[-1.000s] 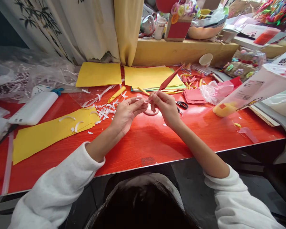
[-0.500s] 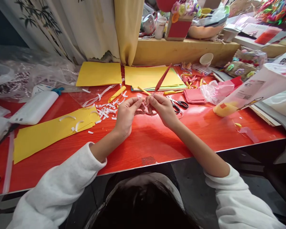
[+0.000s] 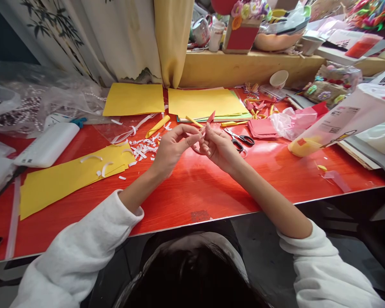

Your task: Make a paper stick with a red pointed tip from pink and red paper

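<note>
My left hand (image 3: 175, 147) and my right hand (image 3: 218, 146) meet above the middle of the table, fingertips pinched together. Between them is a thin red paper piece (image 3: 211, 116), whose pointed end sticks up past my right fingers. A thin red curve hangs below the fingertips; the rest is hidden by the fingers. Black-handled scissors (image 3: 242, 140) lie just behind my right hand. White paper scraps (image 3: 143, 149) are scattered to the left of my left hand. A rolled yellow paper piece (image 3: 157, 126) rests beyond them.
Yellow paper strips (image 3: 64, 182) lie at left, near a white power bank (image 3: 48, 145). Yellow sheets (image 3: 133, 99) lie at the back. Red paper squares (image 3: 262, 128), crumpled pink tissue (image 3: 287, 124) and a leaning drink cup (image 3: 327, 122) stand at right. The red table's front edge is close.
The long red end that stood high above my right hand is now much shorter and lower. My hands have drawn closer together, and a red curve shows below the fingers.
</note>
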{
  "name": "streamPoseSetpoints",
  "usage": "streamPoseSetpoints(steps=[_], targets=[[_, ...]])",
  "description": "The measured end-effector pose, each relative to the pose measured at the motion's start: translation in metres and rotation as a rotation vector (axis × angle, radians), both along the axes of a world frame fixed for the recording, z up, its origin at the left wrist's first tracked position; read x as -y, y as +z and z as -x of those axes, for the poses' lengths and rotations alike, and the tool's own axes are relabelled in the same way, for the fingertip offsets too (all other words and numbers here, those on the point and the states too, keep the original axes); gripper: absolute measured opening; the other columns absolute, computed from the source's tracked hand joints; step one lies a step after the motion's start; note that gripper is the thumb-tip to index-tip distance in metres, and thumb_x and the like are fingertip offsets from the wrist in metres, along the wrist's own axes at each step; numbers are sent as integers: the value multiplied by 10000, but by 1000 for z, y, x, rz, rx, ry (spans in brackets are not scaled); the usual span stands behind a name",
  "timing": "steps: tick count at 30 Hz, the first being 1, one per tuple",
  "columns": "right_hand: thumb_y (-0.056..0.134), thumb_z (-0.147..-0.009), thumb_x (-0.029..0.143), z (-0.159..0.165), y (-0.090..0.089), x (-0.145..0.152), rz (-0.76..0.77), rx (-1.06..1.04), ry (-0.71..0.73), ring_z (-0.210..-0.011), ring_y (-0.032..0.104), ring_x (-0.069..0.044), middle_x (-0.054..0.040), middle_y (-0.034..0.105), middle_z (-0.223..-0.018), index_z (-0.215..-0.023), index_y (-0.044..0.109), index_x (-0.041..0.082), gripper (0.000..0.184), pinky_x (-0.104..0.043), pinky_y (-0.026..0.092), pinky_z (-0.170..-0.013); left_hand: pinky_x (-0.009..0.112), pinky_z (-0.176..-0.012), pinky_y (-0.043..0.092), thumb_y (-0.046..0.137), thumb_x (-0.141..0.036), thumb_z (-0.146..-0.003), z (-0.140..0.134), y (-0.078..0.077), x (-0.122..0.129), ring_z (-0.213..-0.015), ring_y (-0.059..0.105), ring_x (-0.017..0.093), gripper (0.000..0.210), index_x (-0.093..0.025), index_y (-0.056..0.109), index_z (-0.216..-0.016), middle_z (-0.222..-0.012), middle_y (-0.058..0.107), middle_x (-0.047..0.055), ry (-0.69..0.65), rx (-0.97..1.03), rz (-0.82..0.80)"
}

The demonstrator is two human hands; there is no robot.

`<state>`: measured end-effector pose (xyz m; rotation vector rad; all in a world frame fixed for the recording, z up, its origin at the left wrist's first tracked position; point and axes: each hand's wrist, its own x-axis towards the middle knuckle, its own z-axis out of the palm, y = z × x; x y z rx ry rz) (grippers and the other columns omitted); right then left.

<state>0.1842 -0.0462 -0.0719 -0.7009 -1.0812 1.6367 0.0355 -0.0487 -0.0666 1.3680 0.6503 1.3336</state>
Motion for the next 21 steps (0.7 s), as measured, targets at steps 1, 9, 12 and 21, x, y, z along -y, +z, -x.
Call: streamPoseSetpoints(steps=[1,9,12,21], targets=[[589,-837,438,1,0,0,17,-16,10,-473,449,-22,51,524,-630,-754,554,183,271,-164,388,-467,183,-620,477,722,-273,-738,0,-1,0,-625,552,59,126,-171,649,-750,-725,622,-16,31,-10,-7],[610,-818,447,-2,7,2,-34,70,18,-461,472,-36,40,553,-623,-742,565,178,283,-185,392,-443,181,-574,456,721,-285,-738,3,-1,-4,-586,535,58,161,-155,646,-680,-648,593,-17,25,-48,35],[604,-822,457,-4,7,1,-76,100,-17,-472,482,-39,35,551,-635,-740,558,177,296,-194,386,-450,183,-565,462,718,-330,-737,3,-1,-5,-579,527,53,184,-156,659,-724,-682,596,-14,18,-50,51],[421,-877,568,-19,4,-10,-276,590,-48,-592,530,-100,-31,598,-734,-889,618,174,441,-251,418,-544,221,-473,411,684,-369,-780,25,2,-26,-528,486,45,170,-204,687,-741,-638,603,-24,307,-7,-70]])
